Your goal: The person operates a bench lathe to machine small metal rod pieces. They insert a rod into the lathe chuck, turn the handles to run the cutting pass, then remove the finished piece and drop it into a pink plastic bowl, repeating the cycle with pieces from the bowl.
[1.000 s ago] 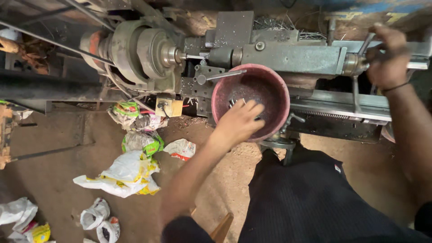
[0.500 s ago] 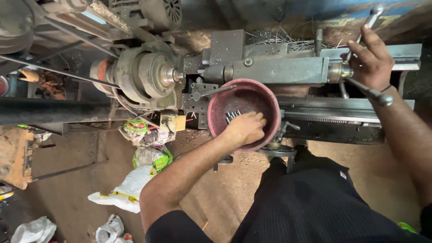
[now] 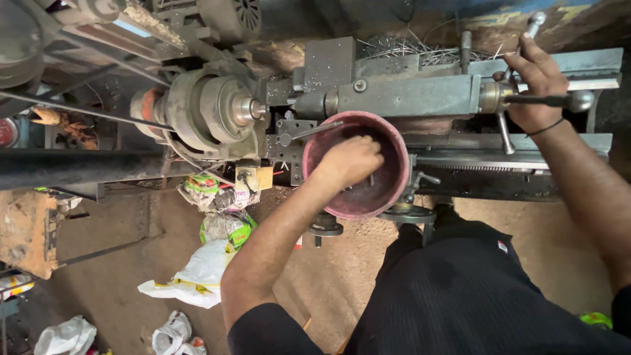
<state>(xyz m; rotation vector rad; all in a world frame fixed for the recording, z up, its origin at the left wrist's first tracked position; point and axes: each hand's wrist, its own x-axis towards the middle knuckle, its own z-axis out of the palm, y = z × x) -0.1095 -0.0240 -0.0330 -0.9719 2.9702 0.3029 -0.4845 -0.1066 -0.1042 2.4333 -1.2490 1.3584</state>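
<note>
Dark red bowl point(image 3: 386, 192), round and deep, sitting against the front of the lathe point(image 3: 407, 95), just below its long grey body. Left hand point(image 3: 351, 160) down inside the bowl, knuckles up, fingers curled toward the bottom; cannot tell whether clamped on anything, since the hand hides the fingertips and most of what lies in there. Right hand point(image 3: 536, 79) up at the far right end of the machine, fingers wrapped around a handle point(image 3: 549, 100) with a round knob at its tip.

Step in hand, by the look of it: feeling for or picking out something in the bowl while steadying the handle. Next move, as a judgement only: calls for a sure pinch on a small piece and a clean lift past the rim, clear of the thin lever point(image 3: 315, 130) leaning over the bowl's left edge.

Further out: the heavy round chuck point(image 3: 210, 112) to the left, a tangle of metal shavings point(image 3: 407, 47) behind the machine, crumpled plastic bags point(image 3: 197, 276) on the dirt floor point(image 3: 342, 263).
</note>
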